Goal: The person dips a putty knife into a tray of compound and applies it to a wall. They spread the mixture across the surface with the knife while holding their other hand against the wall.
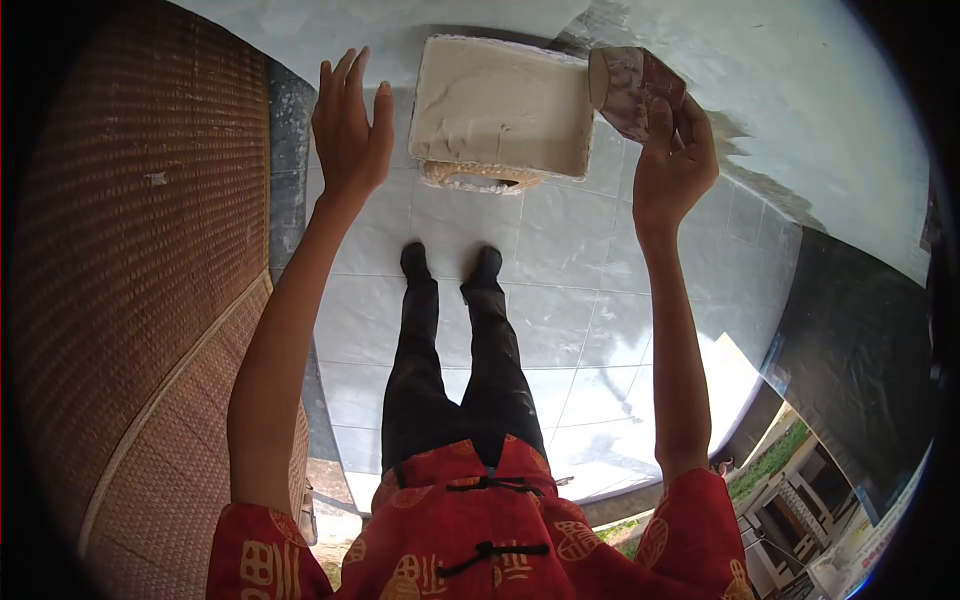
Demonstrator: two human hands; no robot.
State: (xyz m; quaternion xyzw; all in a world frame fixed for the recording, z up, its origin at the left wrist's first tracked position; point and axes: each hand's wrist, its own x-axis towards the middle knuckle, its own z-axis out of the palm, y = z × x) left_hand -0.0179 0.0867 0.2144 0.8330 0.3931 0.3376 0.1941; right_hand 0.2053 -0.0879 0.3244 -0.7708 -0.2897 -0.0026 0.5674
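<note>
My right hand [676,165] grips a flat, reddish-brown scraper [632,92] smeared with whitish paste, thumb across its near face. The scraper is close to the right edge of a rectangular tray [586,150] of smooth, cream-coloured putty [495,105]. Beneath the tray's near side shows a tan, paste-spattered support [440,172], mostly hidden. Left of the tray, my left hand [352,130] is raised with its fingers stretched out and nothing in it. Whether its fingertips touch the pale wall [300,30] cannot be made out.
Pale wall with grey, rough patches [735,125] runs along the top and right. Woven brown matting [150,230] covers the left side. Grey floor tiles [560,330] lie below, with my black shoes [487,262] on them. A dark sheet [840,350] hangs at right.
</note>
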